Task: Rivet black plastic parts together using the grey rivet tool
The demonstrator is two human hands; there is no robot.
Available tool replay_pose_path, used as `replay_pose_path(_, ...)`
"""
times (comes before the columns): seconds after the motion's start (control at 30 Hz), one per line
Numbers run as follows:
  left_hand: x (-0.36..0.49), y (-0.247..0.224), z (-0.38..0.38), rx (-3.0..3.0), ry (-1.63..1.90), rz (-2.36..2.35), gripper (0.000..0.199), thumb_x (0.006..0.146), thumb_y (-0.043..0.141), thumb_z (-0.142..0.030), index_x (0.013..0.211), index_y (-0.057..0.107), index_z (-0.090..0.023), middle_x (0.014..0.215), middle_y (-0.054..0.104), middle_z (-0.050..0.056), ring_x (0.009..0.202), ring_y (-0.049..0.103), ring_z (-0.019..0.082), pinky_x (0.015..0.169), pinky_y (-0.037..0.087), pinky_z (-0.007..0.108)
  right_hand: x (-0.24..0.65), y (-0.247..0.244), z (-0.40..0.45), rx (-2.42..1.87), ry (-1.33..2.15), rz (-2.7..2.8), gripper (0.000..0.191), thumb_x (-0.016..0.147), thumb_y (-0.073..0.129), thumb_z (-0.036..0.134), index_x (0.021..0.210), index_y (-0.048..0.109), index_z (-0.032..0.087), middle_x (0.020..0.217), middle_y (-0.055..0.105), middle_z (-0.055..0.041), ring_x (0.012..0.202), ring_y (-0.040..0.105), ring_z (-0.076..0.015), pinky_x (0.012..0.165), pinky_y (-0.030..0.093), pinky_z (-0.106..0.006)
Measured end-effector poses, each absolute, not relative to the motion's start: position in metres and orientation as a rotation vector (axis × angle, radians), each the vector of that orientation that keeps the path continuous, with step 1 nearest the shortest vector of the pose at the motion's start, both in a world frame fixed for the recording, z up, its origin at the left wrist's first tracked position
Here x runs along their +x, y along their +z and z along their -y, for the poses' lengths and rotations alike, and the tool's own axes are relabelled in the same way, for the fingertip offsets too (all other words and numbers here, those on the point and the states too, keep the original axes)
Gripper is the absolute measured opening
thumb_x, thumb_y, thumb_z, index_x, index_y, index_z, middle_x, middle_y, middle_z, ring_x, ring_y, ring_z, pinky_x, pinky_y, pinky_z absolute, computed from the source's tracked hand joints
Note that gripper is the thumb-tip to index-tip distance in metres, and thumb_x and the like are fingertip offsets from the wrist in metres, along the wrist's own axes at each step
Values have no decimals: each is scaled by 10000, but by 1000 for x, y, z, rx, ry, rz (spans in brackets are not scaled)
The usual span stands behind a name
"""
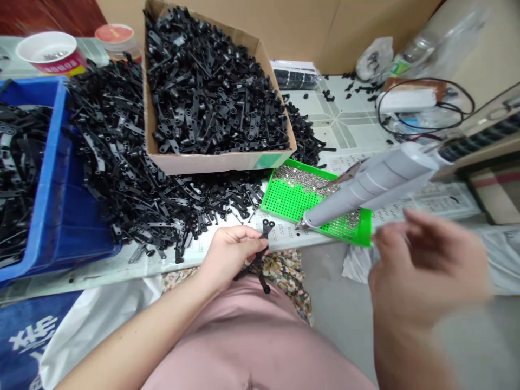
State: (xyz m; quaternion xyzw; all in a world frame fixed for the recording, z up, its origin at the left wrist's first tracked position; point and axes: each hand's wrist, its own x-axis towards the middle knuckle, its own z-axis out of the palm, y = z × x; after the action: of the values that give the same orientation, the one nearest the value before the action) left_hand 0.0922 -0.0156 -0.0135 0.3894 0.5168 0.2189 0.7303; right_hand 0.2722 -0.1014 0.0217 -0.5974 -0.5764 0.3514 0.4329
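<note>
Over the table's front edge, my left hand [238,250] pinches a black plastic part [266,230] with ringed ends. More black pieces show below its fingers, partly hidden. My right hand [426,265] is a motion blur at the right, near the end of a green perforated tray [292,203]; its fingers are too smeared to read. Small shiny metal pieces [300,176] lie in the tray. A grey electric screwdriver [365,176] slants across the tray, its tip pointing down and left towards the table edge.
A cardboard box [219,162] heaped with black plastic parts stands among a loose pile [134,184] of them. At the left is a blue crate [77,216] of similar parts. Tubs [49,51], a black cable [426,81] and a plastic bottle [418,51] sit farther back.
</note>
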Motion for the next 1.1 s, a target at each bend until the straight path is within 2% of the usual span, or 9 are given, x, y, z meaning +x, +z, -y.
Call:
replay_pose_path(0.23, 138, -33, 20, 939, 466, -1164, 151, 640, 692, -290, 592, 654, -152, 546, 629, 2, 498, 498, 107, 492, 335, 219, 303, 22, 52, -1524, 626, 1246, 228, 731, 633, 381, 887, 646, 216, 833, 644, -54, 747, 626, -206, 633, 548, -358)
replay_pose_path(0.33, 155, -42, 20, 940, 471, -1150, 159, 632, 697, -288, 579, 651, -145, 550, 629, 5, 485, 472, 97, 486, 327, 215, 322, 13, 41, -1407, 515, 1104, 194, 760, 595, 396, 840, 602, 219, 771, 605, -25, 669, 614, -176, 660, 540, -358)
replay_pose_path(0.47, 175, -49, 20, 920, 453, -1121, 139, 640, 689, -270, 596, 655, -143, 576, 638, 10, 483, 458, 89, 484, 325, 216, 338, -6, 36, -1286, 468, 970, 302, 857, 445, 477, 963, 562, 220, 621, 537, 12, 497, 570, -143, 556, 514, -321)
replay_pose_path(0.57, 184, -50, 21, 912, 425, -1119, 128, 640, 689, -268, 611, 678, -144, 576, 642, 16, 492, 475, 97, 484, 331, 218, 347, -21, 33, -1278, 384, 885, 438, 845, 408, 579, 1072, 513, 220, 566, 489, 31, 400, 493, -122, 457, 468, -291)
replay_pose_path(0.73, 191, -46, 21, 853, 434, -1141, 127, 630, 701, -275, 628, 702, -147, 576, 652, 17, 490, 483, 96, 479, 335, 214, 358, -34, 32, -1356, 347, 856, 611, 781, 307, 733, 1045, 492, 214, 524, 417, 44, 379, 455, -128, 433, 452, -298)
replay_pose_path(0.97, 193, -47, 21, 868, 443, -1136, 135, 658, 690, -267, 601, 687, -144, 576, 642, 9, 496, 468, 81, 474, 324, 200, 358, -40, 33, -1334, 353, 864, 598, 812, 269, 713, 1110, 492, 244, 531, 425, 33, 380, 459, -139, 431, 461, -304)
replay_pose_path(1.1, 192, -49, 21, 867, 452, -1128, 121, 662, 692, -254, 603, 686, -148, 563, 630, 0, 485, 443, 73, 468, 315, 197, 361, -42, 34, -1437, 329, 867, 674, 785, 205, 760, 1112, 509, 254, 536, 432, 22, 391, 464, -151, 441, 471, -328)
